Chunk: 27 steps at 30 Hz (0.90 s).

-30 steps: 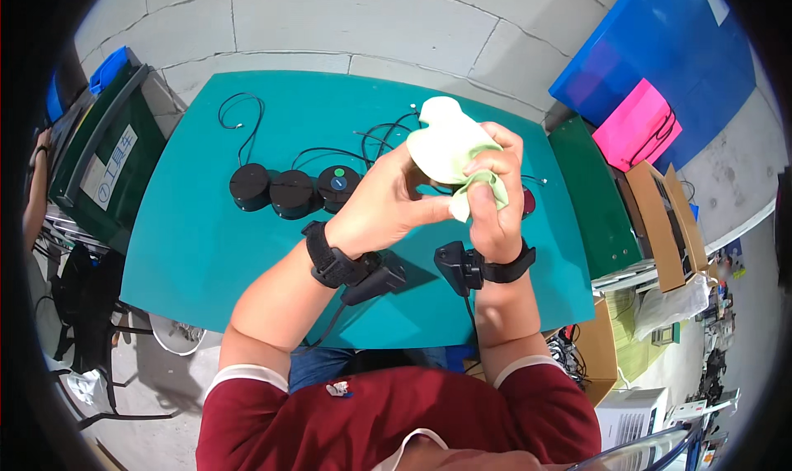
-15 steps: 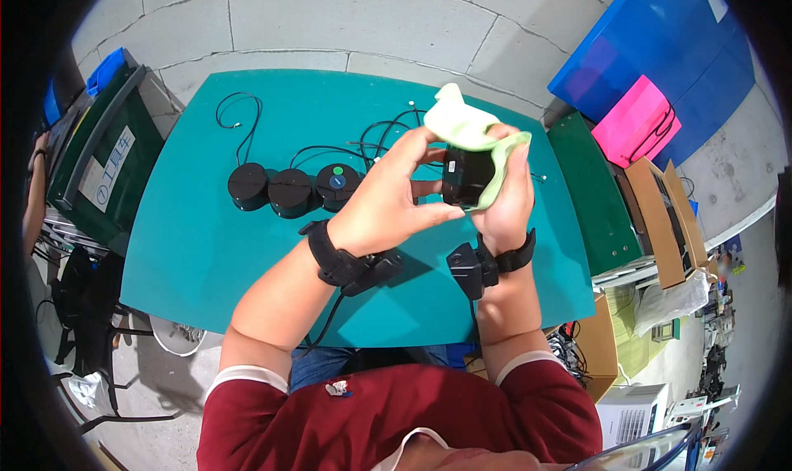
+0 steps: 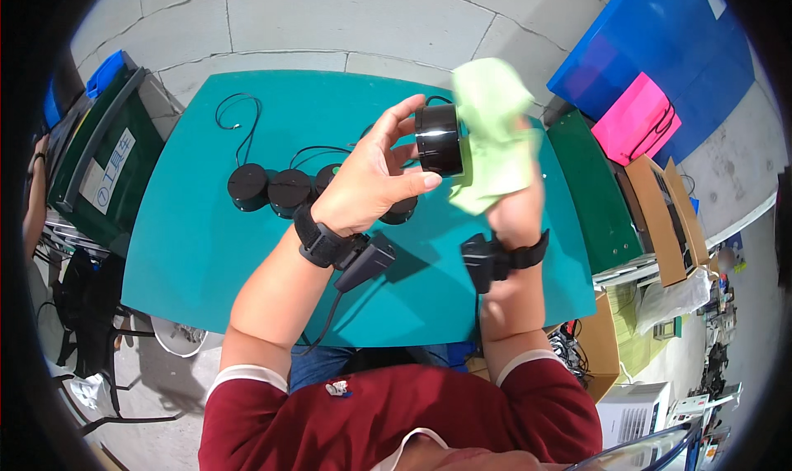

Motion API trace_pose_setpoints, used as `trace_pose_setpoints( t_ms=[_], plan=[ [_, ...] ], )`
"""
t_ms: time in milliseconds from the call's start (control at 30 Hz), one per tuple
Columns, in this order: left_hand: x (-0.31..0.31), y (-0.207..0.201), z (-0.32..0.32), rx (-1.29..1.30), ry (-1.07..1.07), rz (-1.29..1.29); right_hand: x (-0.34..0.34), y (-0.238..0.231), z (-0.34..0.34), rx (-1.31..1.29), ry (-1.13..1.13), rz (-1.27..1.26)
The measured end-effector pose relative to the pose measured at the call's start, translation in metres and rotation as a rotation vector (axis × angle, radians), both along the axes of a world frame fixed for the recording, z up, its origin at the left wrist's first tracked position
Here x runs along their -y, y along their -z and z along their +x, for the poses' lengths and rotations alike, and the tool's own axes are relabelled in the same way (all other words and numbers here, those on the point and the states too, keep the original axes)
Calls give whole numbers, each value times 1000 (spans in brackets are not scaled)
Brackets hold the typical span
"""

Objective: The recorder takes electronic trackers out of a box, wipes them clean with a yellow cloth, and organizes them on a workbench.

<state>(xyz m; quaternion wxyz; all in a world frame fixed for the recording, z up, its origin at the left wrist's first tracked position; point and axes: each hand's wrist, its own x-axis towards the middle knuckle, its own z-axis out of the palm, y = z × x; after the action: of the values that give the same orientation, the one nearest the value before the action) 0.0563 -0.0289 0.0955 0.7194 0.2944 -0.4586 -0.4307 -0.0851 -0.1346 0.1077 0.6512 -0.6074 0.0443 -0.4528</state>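
My left hand [image 3: 369, 172] grips a glossy black cylindrical device [image 3: 439, 139] from its left side, holding it raised over the table. Just right of it, my right hand [image 3: 518, 211] holds a light green cloth [image 3: 493, 137]. Both are smeared by motion, and the cloth covers most of the fingers. Its left edge is close to the device's right end; whether they touch I cannot tell. On the table below stand several similar black devices with thin cables, among them one at the left [image 3: 247, 187] and one beside it [image 3: 290, 192]. My left hand partly hides others.
The green table [image 3: 190, 265] backs onto a grey block wall [image 3: 289, 25]. A dark green bin [image 3: 111, 145] stands left. At right are a pink bag [image 3: 635, 118], a cardboard box [image 3: 660, 215] and a blue panel [image 3: 660, 50]. A loose cable [image 3: 257, 112] lies on the tabletop.
The cloth was wrapped around the device's right side; now it has moved off to the right with my right hand. My left hand has shifted slightly left and turned the device.
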Motion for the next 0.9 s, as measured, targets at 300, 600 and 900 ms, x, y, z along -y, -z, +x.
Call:
trace_pose_setpoints(
  t_ms=[300,600,900],
  plan=[
    [0,1,2,464,-249,81,11,20,11,-237,-104,-190],
    [-57,-44,15,238,-529,-340,161,-91,-6,-229,659,-808],
    [-85,-54,32,534,-624,-518,180,-29,-16,-819,613,-1239]
  ],
)
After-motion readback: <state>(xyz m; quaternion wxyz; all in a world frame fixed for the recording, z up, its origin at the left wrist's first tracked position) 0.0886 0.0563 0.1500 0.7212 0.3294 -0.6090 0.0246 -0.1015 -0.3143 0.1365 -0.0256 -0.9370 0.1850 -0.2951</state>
